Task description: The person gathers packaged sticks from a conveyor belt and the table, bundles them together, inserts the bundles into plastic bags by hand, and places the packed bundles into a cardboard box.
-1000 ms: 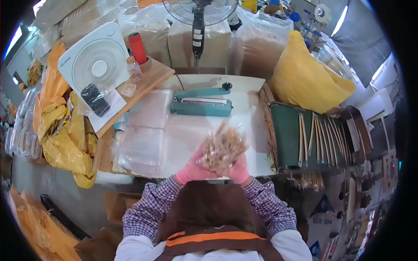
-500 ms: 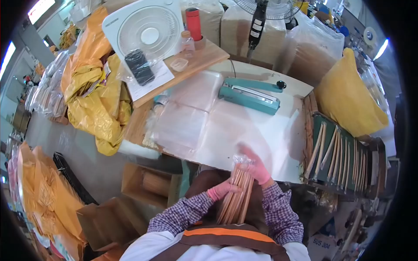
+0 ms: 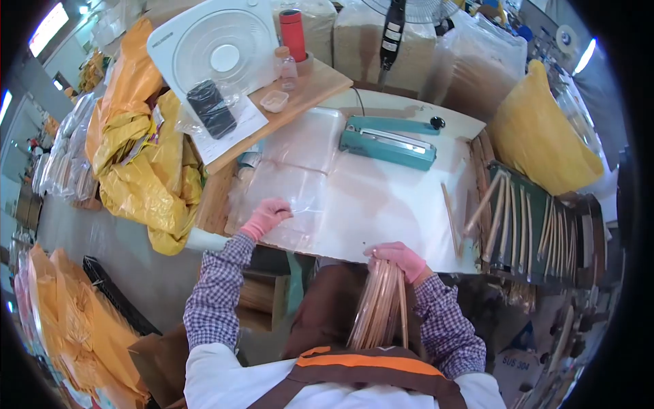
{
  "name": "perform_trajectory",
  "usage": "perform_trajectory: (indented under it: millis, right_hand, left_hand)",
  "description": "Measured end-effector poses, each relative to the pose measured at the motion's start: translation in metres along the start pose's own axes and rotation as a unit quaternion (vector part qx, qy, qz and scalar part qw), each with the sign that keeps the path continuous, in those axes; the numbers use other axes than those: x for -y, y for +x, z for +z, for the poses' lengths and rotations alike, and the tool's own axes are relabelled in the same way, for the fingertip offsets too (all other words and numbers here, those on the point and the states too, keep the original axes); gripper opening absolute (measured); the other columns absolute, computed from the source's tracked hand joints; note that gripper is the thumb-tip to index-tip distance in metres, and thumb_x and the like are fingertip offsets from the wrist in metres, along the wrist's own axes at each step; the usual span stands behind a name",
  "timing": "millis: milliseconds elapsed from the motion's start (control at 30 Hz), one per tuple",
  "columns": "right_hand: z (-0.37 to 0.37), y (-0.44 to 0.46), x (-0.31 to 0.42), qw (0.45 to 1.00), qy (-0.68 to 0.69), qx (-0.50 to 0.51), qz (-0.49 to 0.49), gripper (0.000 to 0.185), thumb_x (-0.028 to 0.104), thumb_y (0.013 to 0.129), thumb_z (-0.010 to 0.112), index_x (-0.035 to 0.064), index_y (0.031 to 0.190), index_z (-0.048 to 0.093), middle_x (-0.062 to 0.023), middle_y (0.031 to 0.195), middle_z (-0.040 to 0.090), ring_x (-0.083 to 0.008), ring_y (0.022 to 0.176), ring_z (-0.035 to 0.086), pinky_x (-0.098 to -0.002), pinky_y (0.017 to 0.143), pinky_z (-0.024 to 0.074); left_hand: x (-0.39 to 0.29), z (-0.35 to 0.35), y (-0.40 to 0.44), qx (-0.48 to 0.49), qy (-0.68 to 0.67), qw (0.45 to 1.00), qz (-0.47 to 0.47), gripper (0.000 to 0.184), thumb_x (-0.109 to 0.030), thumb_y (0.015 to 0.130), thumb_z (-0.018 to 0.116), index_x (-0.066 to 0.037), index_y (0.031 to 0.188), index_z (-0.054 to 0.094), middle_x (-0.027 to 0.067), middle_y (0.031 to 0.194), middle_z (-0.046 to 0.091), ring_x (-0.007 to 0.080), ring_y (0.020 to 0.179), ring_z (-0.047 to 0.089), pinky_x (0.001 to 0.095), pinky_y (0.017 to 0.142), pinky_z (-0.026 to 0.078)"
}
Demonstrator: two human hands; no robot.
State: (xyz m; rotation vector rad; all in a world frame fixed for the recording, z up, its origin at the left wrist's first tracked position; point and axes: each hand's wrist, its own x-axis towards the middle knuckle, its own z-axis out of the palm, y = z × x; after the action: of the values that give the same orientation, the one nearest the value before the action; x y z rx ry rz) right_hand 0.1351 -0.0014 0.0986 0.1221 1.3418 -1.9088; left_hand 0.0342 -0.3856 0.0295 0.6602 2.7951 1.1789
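My right hand (image 3: 400, 261) is closed around the top of a bundle of thin wooden sticks (image 3: 378, 307) in a clear plastic sleeve. The bundle hangs down over my lap, in front of the table edge, and one stick stands slightly apart on its right side. Over at the left, my left hand (image 3: 269, 217) lies on a stack of clear plastic bags (image 3: 286, 187), its fingers pinched at the top bag. Both hands wear pink gloves. A loose thin stick (image 3: 450, 218) rests on the white tabletop (image 3: 388, 211) to the right.
A teal bag sealer (image 3: 392, 146) stands at the back of the table. On the right, a green tray (image 3: 518, 266) holds several sticks. A wooden shelf (image 3: 320, 85) carries a wrapped phone (image 3: 211, 109) and a red flask (image 3: 292, 35). Yellow sacks (image 3: 157, 177) lie at the left.
My left hand has let go of the bundle and moved left onto the bags. The right hand keeps the bundle. A loose stick now lies on the tabletop, and sticks at the tray's left have shifted.
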Motion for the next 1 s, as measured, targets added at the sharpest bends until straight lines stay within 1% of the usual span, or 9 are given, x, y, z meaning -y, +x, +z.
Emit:
perform_trajectory:
  millis: [100,267,367,567,700,833,933,967,1000]
  right_hand:
    - [0.009,0.016,-0.001,0.996,-0.069,0.029,-0.045,0.038,0.013,0.085,0.057,-0.0034,0.119,0.054,-0.0107,0.087,0.064,-0.0158,0.079,0.061,-0.0276,0.076,0.0494]
    - [0.028,0.037,-0.006,0.995,-0.051,-0.017,-0.082,0.028,0.017,0.084,0.061,-0.0016,0.105,0.064,-0.0087,0.093,0.066,-0.0139,0.080,0.061,-0.0258,0.076,0.0487]
    - [0.007,0.030,-0.009,0.990,-0.118,-0.076,0.006,0.025,0.018,0.082,0.066,-0.0018,0.098,0.066,-0.0083,0.092,0.066,-0.0139,0.081,0.062,-0.0271,0.073,0.0501]
    - [-0.045,-0.004,-0.017,0.973,-0.171,-0.064,-0.140,0.027,0.016,0.085,0.060,-0.0018,0.105,0.064,-0.0101,0.093,0.066,-0.0150,0.085,0.062,-0.0270,0.080,0.0489]
    - [-0.019,0.007,-0.009,0.937,-0.220,0.054,-0.267,0.039,0.016,0.089,0.053,-0.0005,0.124,0.052,-0.0088,0.120,0.057,-0.0169,0.110,0.053,-0.0292,0.096,0.0414]
    - [-0.026,-0.001,-0.081,0.954,0.080,0.135,-0.256,0.048,0.018,0.092,0.050,0.0026,0.135,0.037,-0.0075,0.130,0.047,-0.0154,0.118,0.045,-0.0299,0.102,0.0360]
    - [0.017,-0.064,-0.107,0.963,0.242,-0.001,-0.121,0.057,0.023,0.093,0.051,0.0045,0.141,0.028,-0.0065,0.136,0.040,-0.0143,0.124,0.039,-0.0294,0.102,0.0366]
    - [0.012,-0.078,-0.165,0.963,0.137,-0.016,-0.232,0.060,0.027,0.091,0.054,0.0040,0.141,0.029,-0.0086,0.134,0.043,-0.0152,0.120,0.044,-0.0299,0.099,0.0405]
    - [0.016,-0.094,-0.198,0.934,0.349,0.037,-0.070,0.059,0.027,0.090,0.056,0.0034,0.139,0.032,-0.0094,0.130,0.048,-0.0162,0.114,0.050,-0.0309,0.096,0.0436]
  left_hand:
    - [-0.095,0.021,0.008,-0.025,-0.018,0.997,0.064,0.011,-0.008,0.074,0.061,-0.008,0.085,0.060,0.0124,0.083,0.058,0.0327,0.080,0.056,0.0405,0.071,0.046]
    - [-0.177,0.100,-0.018,-0.152,0.056,0.979,0.128,0.008,-0.009,0.086,0.053,-0.005,0.089,0.059,0.0136,0.086,0.057,0.0301,0.075,0.058,0.0375,0.070,0.047]
    - [-0.170,0.127,-0.014,-0.228,-0.418,0.874,-0.093,0.008,-0.009,0.086,0.052,-0.006,0.091,0.058,0.0122,0.076,0.055,0.0244,0.071,0.058,0.0356,0.066,0.047]
    - [-0.180,0.097,0.016,-0.270,-0.042,0.962,-0.025,0.010,-0.008,0.085,0.052,-0.005,0.091,0.059,0.0113,0.066,0.057,0.0254,0.059,0.058,0.0338,0.060,0.048]
    - [-0.252,0.127,0.000,-0.178,-0.059,0.975,0.115,0.012,-0.005,0.082,0.055,-0.006,0.093,0.060,0.0148,0.075,0.061,0.0313,0.063,0.060,0.0370,0.056,0.048]
    - [-0.301,0.140,-0.061,0.033,0.064,0.984,0.163,0.015,-0.008,0.078,0.060,-0.008,0.092,0.063,0.0129,0.076,0.062,0.0305,0.064,0.062,0.0370,0.054,0.050]
    - [-0.288,0.159,-0.114,0.025,-0.051,0.980,0.189,0.011,-0.015,0.081,0.060,-0.014,0.092,0.063,0.0084,0.073,0.062,0.0270,0.059,0.061,0.0354,0.050,0.048]
    - [-0.264,0.179,-0.139,0.093,-0.036,0.983,0.151,0.011,-0.019,0.081,0.062,-0.015,0.091,0.063,0.0080,0.074,0.063,0.0274,0.061,0.062,0.0353,0.052,0.049]
    - [-0.251,0.189,-0.156,0.157,-0.054,0.977,0.132,0.017,-0.024,0.080,0.064,-0.015,0.094,0.062,0.0077,0.075,0.063,0.0273,0.064,0.063,0.0361,0.056,0.050]
